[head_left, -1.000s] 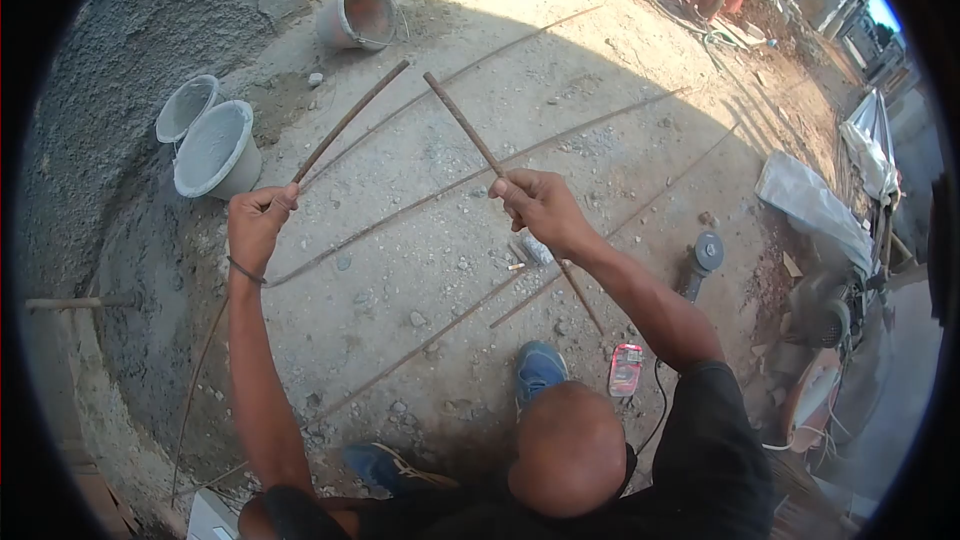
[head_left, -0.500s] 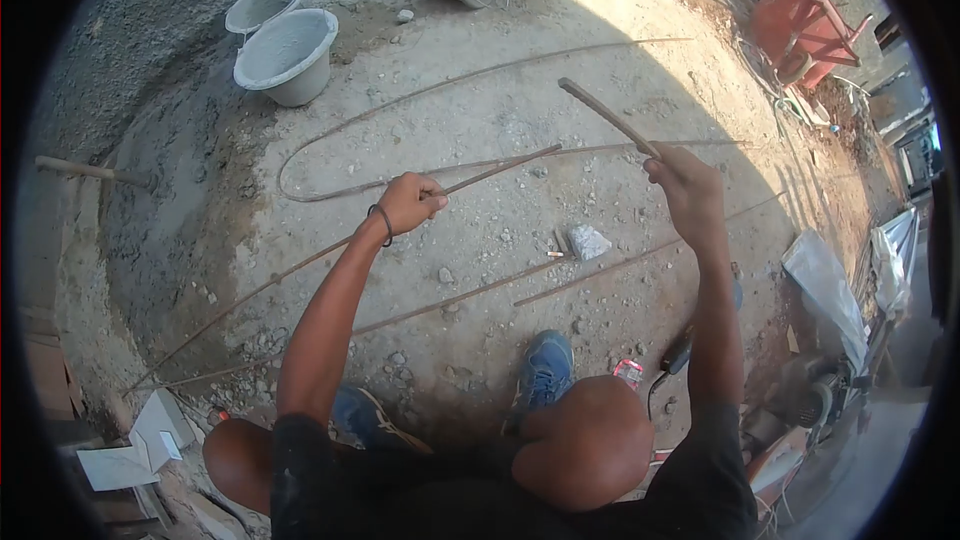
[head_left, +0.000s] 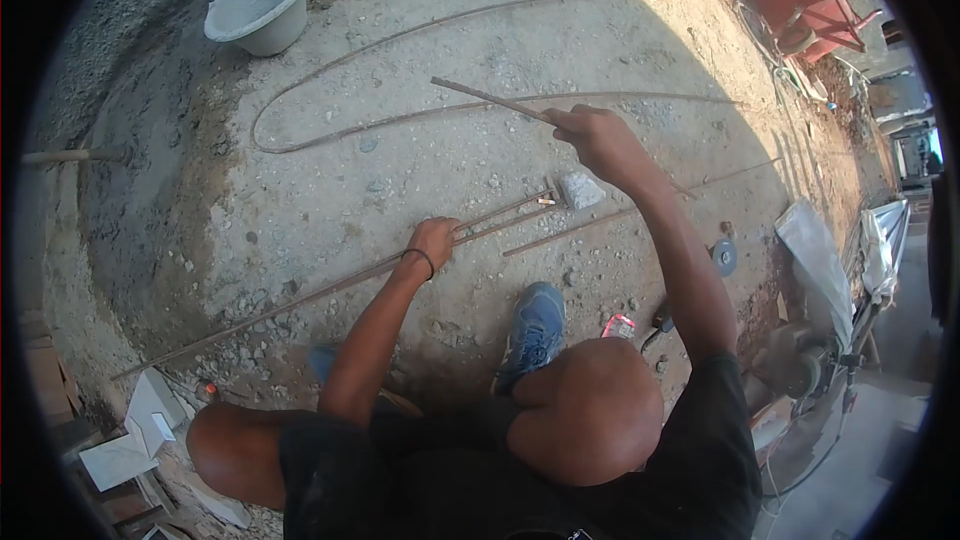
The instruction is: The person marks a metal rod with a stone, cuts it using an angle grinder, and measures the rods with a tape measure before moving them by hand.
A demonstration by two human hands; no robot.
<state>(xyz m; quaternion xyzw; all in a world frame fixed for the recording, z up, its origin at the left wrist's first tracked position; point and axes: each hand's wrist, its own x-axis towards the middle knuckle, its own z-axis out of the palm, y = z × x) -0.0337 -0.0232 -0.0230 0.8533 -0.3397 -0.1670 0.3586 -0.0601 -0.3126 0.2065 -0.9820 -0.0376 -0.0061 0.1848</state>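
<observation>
My left hand is closed around a thin rusty steel rod, low over the ground. That rod runs close beside another steel rod lying there, and their left parts nearly merge. Raised at centre right, my right hand grips a rebar piece, whose far end points up and left. Just past the rod ends sit a whitish lump and a small white-and-orange stick. A further rod lies to the right of them.
A long rod bent into a hairpin lies ahead. Plastic buckets stand at upper left, and a red wheelbarrow at upper right. Right of my shoe are a grinding disc, a pink-edged packet and plastic sheeting.
My left hand has lowered the rod towards me, beside the one on the ground. My right hand has moved left with the rebar piece. The view has tipped down slightly.
</observation>
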